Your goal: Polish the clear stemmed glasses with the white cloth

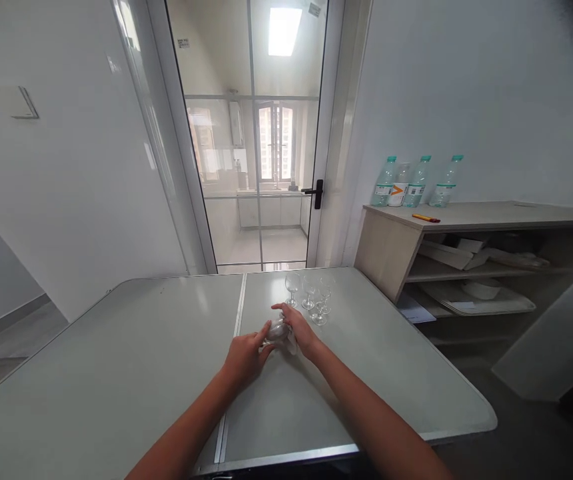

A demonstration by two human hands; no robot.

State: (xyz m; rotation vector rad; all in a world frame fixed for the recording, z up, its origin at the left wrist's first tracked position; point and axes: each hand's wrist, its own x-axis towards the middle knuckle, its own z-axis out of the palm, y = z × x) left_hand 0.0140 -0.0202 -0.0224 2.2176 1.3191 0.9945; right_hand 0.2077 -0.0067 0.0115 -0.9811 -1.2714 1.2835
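Between my hands, above the table, is a clear stemmed glass (277,331), tipped on its side. My left hand (247,355) grips it from the left, thumb and fingers against the bowl. On the other side my right hand (298,329) is closed at the glass, with a thin white cloth or tissue (292,344) hanging under its palm. The fingers partly hide the glass. Just beyond my right hand, several clear stemmed glasses (308,291) stand close together on the table.
The pale table (166,373) has a metal seam and rounded corners. A glass door (286,233) stands behind it. To the right, a wooden shelf unit (391,250) carries several plastic bottles (418,183) and an orange-red pen-like object (425,218); trays (491,306) lie inside.
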